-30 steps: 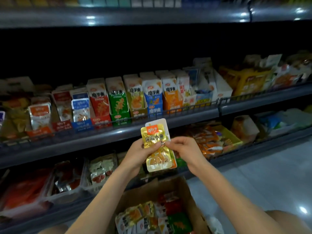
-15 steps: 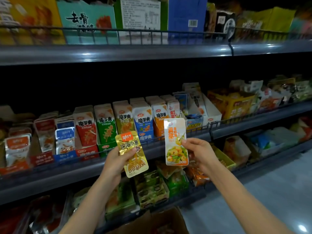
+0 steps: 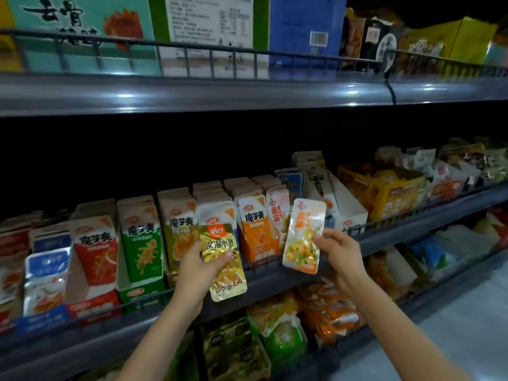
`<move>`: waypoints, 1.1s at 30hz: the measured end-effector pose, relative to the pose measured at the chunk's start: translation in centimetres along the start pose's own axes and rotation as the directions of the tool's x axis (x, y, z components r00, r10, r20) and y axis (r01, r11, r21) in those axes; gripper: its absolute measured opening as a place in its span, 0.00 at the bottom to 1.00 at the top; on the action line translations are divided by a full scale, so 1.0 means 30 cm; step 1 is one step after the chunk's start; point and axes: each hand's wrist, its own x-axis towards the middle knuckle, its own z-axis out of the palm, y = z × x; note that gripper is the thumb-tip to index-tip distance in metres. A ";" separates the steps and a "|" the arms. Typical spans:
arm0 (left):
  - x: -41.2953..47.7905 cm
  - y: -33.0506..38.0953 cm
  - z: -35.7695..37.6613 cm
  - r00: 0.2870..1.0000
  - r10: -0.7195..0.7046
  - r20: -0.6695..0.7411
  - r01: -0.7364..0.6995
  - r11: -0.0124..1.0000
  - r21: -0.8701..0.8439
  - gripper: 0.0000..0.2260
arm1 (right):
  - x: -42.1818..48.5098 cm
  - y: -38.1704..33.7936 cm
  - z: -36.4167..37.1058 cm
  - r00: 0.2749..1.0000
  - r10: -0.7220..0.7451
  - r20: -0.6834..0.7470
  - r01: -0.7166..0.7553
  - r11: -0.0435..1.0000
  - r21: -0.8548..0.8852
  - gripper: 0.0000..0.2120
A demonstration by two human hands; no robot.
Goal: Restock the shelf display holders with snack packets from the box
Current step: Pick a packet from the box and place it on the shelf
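Observation:
My left hand [image 3: 199,273] grips a gold snack packet [image 3: 224,264] with an orange label, held upright in front of the middle shelf. My right hand [image 3: 339,251] pinches a white and orange packet [image 3: 303,236] by its right edge, close to the orange display holder [image 3: 257,237]. A row of display holders stands on the middle shelf: red [image 3: 96,257], green [image 3: 141,248], yellow [image 3: 178,232] and orange, each with several packets. The box is out of view.
A wire rail [image 3: 275,264] runs along the middle shelf's front edge. Large cartons [image 3: 209,26] stand on the top shelf [image 3: 192,92]. The lower shelf holds green and orange packets [image 3: 283,334]. Pale floor [image 3: 467,320] lies at the right.
The view has tilted up and the box has dropped out of sight. Both hands have risen and separated, each with one packet, the right one nearer the orange holder.

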 end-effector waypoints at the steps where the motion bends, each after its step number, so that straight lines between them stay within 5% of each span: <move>1: 0.026 0.003 0.022 1.000 0.012 0.003 -0.012 1.000 0.017 0.16 | 0.036 -0.017 0.005 0.998 -0.053 -0.017 0.053 0.999 -0.007 0.06; 7: 0.133 0.040 0.125 0.996 0.083 0.042 -0.084 0.996 0.008 0.16 | 0.234 -0.105 0.086 0.954 -0.291 0.078 0.296 0.953 -0.059 0.03; 13: 0.179 0.024 0.126 0.996 0.083 0.031 -0.083 0.997 0.005 0.17 | 0.342 -0.066 0.129 0.919 -0.128 0.374 0.281 0.877 -0.390 0.03; 16: 0.176 0.021 0.119 0.996 0.075 0.042 -0.074 0.997 -0.008 0.14 | 0.360 -0.028 0.146 0.910 -0.267 0.316 0.410 0.679 -0.609 0.06; 19: 0.160 0.034 0.117 0.996 0.077 0.043 -0.075 0.997 -0.033 0.13 | 0.346 -0.003 0.171 0.810 -0.534 0.241 0.492 0.396 -0.775 0.13; 22: 0.124 0.059 0.100 0.997 0.073 0.039 -0.070 0.995 -0.074 0.11 | 0.300 0.012 0.201 0.731 -0.655 0.190 0.502 0.328 -0.800 0.20; 24: 0.096 0.073 0.075 0.996 0.078 0.040 -0.076 0.995 -0.059 0.11 | 0.250 -0.016 0.206 0.742 -0.663 0.100 0.447 0.378 -0.811 0.19; 27: 0.045 0.086 0.020 0.996 0.069 0.056 -0.067 0.997 -0.037 0.10 | 0.126 -0.064 0.214 0.825 -0.557 0.098 0.504 0.644 -0.575 0.13; 30: -0.028 0.085 -0.064 0.997 0.043 0.062 -0.043 0.999 -0.011 0.09 | -0.096 -0.117 0.278 0.866 -0.329 0.376 0.421 0.886 -0.194 0.06; 33: -0.117 0.070 -0.187 0.998 0.036 0.060 -0.039 0.999 0.038 0.09 | -0.298 -0.130 0.376 0.764 -0.205 0.611 0.319 0.944 -0.082 0.03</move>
